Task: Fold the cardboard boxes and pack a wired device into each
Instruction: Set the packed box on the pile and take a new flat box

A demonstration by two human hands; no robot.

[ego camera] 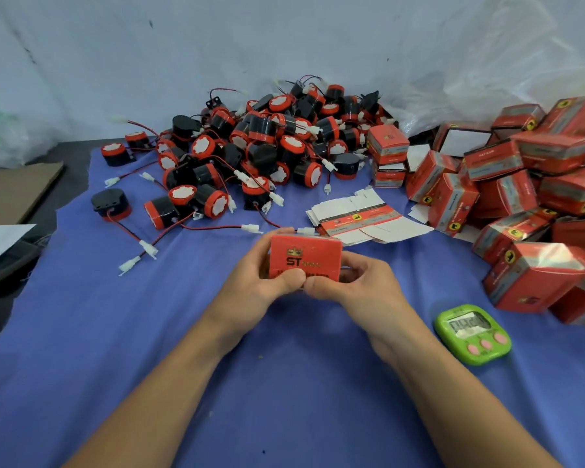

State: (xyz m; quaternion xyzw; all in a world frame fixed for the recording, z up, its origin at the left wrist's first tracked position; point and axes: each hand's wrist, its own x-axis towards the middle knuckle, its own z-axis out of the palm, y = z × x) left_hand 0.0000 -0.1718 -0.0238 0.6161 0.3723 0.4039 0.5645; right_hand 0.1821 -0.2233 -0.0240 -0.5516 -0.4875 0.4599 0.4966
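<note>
Gripped red box [306, 255] in left hand [271, 276] and right hand [352, 285], with thumbs pinched on front edge. Looked like closing step; needed flap tucked next.

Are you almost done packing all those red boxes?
Not yet. Done: a pile of folded red boxes lies on the right, most looking closed. In hand: the left hand and right hand grip one red box, thumbs at its near edge. Left: a big heap of loose wired devices waits at the back, beside a few flat unfolded boxes.
</note>
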